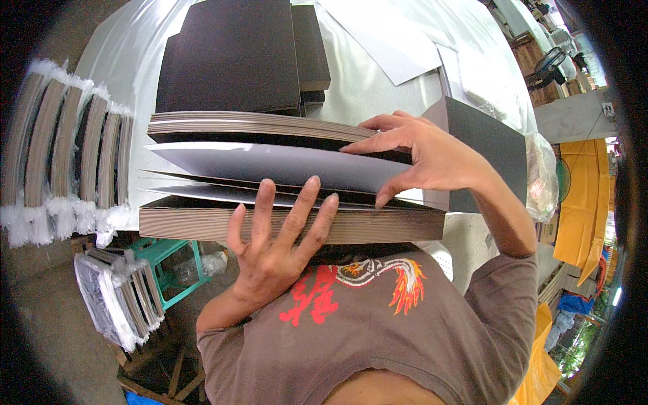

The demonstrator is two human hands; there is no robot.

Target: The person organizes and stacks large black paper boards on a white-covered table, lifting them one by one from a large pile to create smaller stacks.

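Observation:
Before me lies a thick stack of dark cardboard sheets (pixel 290 224) with brown-grey edges. My left hand (pixel 277 243) is against its near edge, fingers spread and holding nothing. Some thin dark sheets rise from the top of this stack. My right hand (pixel 428 158) is at the right end of a bowed grey-black card sheet (pixel 270 162), index finger at its upper edge and thumb lower down on its near side. Just beyond stands another bundle of sheets (pixel 250 125), with the tips of my right hand's other fingers near its right end.
Black boards (pixel 229 61) are piled at the back on a plastic-covered table (pixel 128 40). A large dark board (pixel 486 155) is at the right. Plastic-wrapped bundles (pixel 67 142) line the left side. A green stool (pixel 182 263) and more wrapped bundles (pixel 121 290) are below.

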